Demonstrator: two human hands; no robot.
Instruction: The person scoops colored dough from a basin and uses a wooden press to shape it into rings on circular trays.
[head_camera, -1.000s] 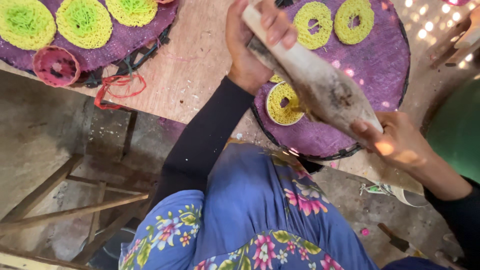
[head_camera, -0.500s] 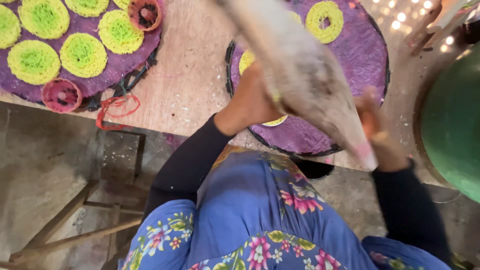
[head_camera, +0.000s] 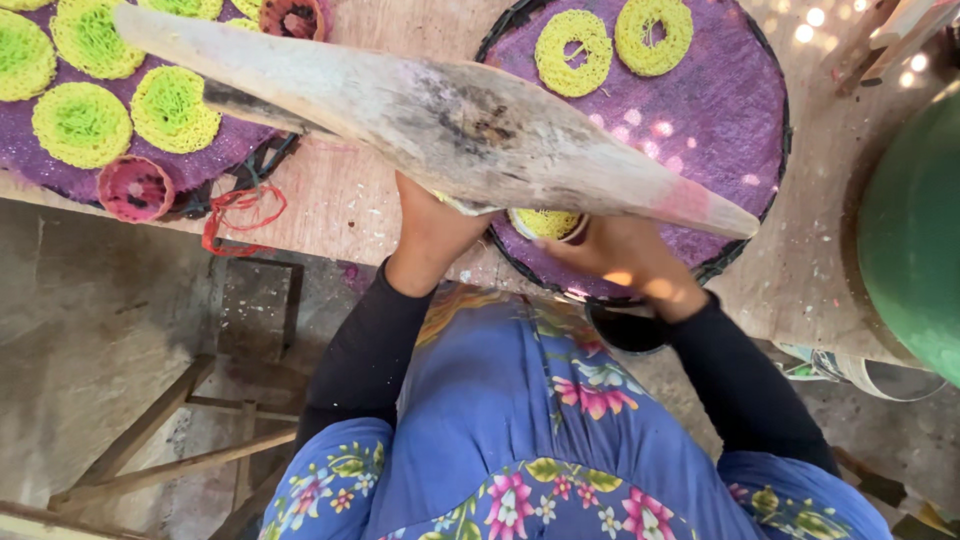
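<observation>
- On the far left, a purple round tray on the wooden table carries yellow-green noodle discs and one reddish disc at its near rim; a loose red string lies just beside it.
- A long, worn wooden press arm slants across the view from upper left to lower right, covering much of what lies under it.
- The left hand reaches up beneath the arm's middle; its fingers are hidden behind the wood, so whether it is clasping something cannot be told.
- Between the hands, a small round mould with yellow noodle strands sits under the arm, over the near edge of the second purple tray.
- The right hand lies just beside that mould, palm down; its grasp cannot be told either.
- Risk, as a judgement: the mould sits near the tray's edge, so strands could miss the tray and land on the table; the arm could also pinch fingers if it drops.
- A green rounded vessel stands at the far right.
</observation>
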